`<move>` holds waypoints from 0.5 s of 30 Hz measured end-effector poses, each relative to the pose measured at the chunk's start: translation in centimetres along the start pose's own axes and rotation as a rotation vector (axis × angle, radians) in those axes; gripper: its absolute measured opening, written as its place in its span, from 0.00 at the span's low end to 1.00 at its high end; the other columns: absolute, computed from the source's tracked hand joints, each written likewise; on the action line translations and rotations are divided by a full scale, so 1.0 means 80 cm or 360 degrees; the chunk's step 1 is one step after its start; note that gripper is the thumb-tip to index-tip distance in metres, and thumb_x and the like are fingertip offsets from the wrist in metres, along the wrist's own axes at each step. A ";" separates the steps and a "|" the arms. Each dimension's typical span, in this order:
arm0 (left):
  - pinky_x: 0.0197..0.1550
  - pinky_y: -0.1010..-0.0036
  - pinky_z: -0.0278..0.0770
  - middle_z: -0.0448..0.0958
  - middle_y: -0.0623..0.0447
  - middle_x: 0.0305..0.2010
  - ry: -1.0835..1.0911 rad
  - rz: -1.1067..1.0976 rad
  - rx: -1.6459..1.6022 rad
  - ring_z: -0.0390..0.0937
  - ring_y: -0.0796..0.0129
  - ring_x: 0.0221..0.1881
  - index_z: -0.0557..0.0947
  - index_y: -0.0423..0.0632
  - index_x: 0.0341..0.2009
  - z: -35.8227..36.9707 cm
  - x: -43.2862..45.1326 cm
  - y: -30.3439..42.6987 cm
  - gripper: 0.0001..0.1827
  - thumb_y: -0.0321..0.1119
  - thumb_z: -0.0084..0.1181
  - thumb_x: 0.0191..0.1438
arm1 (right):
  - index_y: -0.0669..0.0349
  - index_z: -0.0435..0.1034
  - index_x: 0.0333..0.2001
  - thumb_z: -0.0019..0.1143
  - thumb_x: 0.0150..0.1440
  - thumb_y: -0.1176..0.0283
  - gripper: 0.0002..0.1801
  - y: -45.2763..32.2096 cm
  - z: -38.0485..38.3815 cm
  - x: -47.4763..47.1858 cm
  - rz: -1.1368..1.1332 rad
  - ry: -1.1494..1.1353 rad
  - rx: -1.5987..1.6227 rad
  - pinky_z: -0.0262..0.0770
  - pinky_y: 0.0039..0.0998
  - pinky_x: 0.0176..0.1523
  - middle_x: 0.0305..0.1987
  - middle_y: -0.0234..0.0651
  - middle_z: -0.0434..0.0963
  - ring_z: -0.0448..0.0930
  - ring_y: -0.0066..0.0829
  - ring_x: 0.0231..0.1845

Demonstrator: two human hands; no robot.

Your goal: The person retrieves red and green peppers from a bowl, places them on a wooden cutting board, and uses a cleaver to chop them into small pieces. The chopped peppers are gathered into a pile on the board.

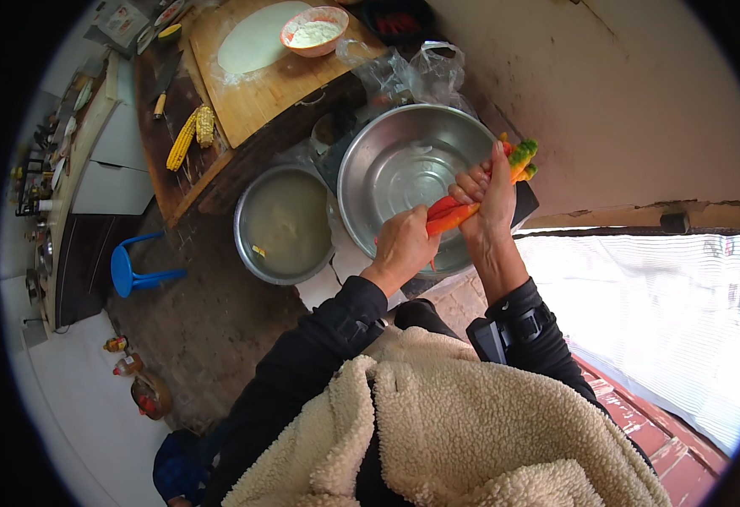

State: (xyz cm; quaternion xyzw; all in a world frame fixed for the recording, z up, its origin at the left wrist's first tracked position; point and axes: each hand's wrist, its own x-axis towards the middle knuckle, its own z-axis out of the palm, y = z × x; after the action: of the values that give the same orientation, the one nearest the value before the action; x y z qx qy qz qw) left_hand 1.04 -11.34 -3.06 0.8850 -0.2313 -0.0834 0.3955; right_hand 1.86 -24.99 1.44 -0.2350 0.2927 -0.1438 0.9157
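Several carrots (449,215) with orange-red roots and green-yellow tops are bunched across both hands, above the right side of a wide metal basin (360,184) that holds some clear water. My left hand (405,239) is closed round their lower ends. Nearer the tops (523,154), my right hand (490,193) grips the same bunch, its thumb up along it. A thin root tip hangs below the left hand. Left of this basin stands a smaller metal basin (241,218) of cloudy water with a small yellow piece in it.
On the wooden table are a board (243,120) with flattened dough (249,41), a bowl of flour (315,35), corn cobs (183,141) and a knife (164,85). Plastic bags (430,73) lie behind the large basin. A blue stool (123,269) stands left. Part of another person (183,466) shows lower left.
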 end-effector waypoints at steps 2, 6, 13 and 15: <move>0.34 0.57 0.75 0.77 0.38 0.25 -0.0051 -0.0018 -0.0052 0.77 0.43 0.30 0.76 0.39 0.29 0.000 0.001 -0.001 0.10 0.30 0.61 0.45 | 0.50 0.57 0.24 0.53 0.60 0.54 0.20 -0.001 -0.008 0.003 -0.0001 -0.0071 0.0019 0.48 0.19 0.17 0.14 0.20 0.52 0.51 0.14 0.12; 0.33 0.56 0.74 0.77 0.38 0.25 -0.0217 -0.0045 0.0079 0.77 0.44 0.29 0.75 0.40 0.28 -0.005 -0.001 0.002 0.09 0.31 0.60 0.46 | 0.51 0.59 0.26 0.53 0.61 0.57 0.17 0.000 -0.013 0.001 0.0108 -0.0122 0.0035 0.53 0.19 0.20 0.16 0.21 0.55 0.54 0.13 0.15; 0.63 0.63 0.61 0.64 0.36 0.61 -0.0553 -0.0186 -0.0053 0.62 0.46 0.63 0.62 0.38 0.61 -0.113 -0.055 -0.024 0.53 0.49 0.75 0.34 | 0.63 0.61 0.50 0.57 0.58 0.72 0.19 0.053 0.030 -0.058 0.0279 -0.0720 -0.0463 0.74 0.28 0.40 0.32 0.33 0.72 0.75 0.25 0.34; 0.69 0.64 0.53 0.57 0.37 0.67 -0.0414 -0.0187 -0.0443 0.53 0.52 0.70 0.51 0.36 0.67 -0.160 -0.085 -0.042 0.57 0.49 0.71 0.42 | 0.64 0.60 0.54 0.56 0.57 0.74 0.23 0.088 0.050 -0.083 0.0399 -0.0865 -0.0578 0.74 0.27 0.42 0.34 0.33 0.72 0.75 0.24 0.35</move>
State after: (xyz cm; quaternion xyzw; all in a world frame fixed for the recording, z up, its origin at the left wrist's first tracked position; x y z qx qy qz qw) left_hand 0.44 2.31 2.82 0.8154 -0.2146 -0.2511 0.4753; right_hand -0.09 -14.97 3.81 -0.3861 0.0856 0.0921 0.9139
